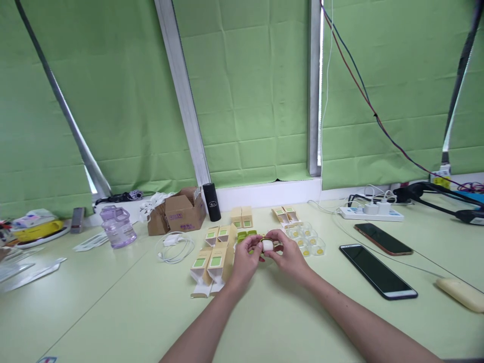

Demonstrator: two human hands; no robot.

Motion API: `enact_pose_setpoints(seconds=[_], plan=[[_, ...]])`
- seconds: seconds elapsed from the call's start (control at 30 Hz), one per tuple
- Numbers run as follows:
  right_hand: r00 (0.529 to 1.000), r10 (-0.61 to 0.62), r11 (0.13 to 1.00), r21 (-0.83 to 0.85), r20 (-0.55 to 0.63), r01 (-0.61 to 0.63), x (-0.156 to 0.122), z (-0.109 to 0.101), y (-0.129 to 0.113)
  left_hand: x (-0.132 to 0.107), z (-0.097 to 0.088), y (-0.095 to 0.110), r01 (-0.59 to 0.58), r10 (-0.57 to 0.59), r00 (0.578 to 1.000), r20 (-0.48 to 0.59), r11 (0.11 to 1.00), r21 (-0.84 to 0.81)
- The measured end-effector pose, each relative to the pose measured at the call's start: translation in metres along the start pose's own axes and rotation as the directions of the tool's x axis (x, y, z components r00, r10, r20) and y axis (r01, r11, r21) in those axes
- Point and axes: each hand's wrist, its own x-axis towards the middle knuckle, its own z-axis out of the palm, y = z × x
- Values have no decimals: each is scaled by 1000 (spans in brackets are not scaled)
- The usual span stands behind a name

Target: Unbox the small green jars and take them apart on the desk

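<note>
Both hands meet over the middle of the table around a small rounded white piece with a dark yellow-green edge point(267, 245); its exact kind cannot be made out. My left hand point(245, 259) pinches it from the left, and my right hand point(290, 254) grips its right side with curled fingers. Just behind my left hand are green moulded pieces point(242, 235), partly hidden. To the left stand small tan boxes with green labels point(220, 259), their lower flaps open. Beside my right hand lies a clear plastic tray with yellow-centred cups point(312, 241).
More tan boxes point(242, 218) stand farther back. Leftward are a coiled white cable point(176, 249), a cardboard box point(183, 212), a black cylinder point(212, 202) and a purple water jug point(118, 227). Rightward lie two phones point(378, 271), a power strip point(372, 214) and a cream-coloured object point(460, 294).
</note>
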Motion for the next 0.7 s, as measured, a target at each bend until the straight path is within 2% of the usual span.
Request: enact_pose_setpoints(seconds=[0.13,0.3,0.53,0.7], plan=[[996,-94,987,-127,6,94,-3,-1,0,0,1,-4,-14,14,1000,0,1000,18],[966,-250,936,-238,71,260,-6,-4,-6,0,2,-11,-71,71,997,6,996,59],[965,-253,919,-294,69,262,-5,-4,-3,-1,1,-15,-64,64,998,4,995,81],[966,-252,912,-318,63,259,-6,-3,1,-4,2,-9,-60,62,998,-16,993,97]])
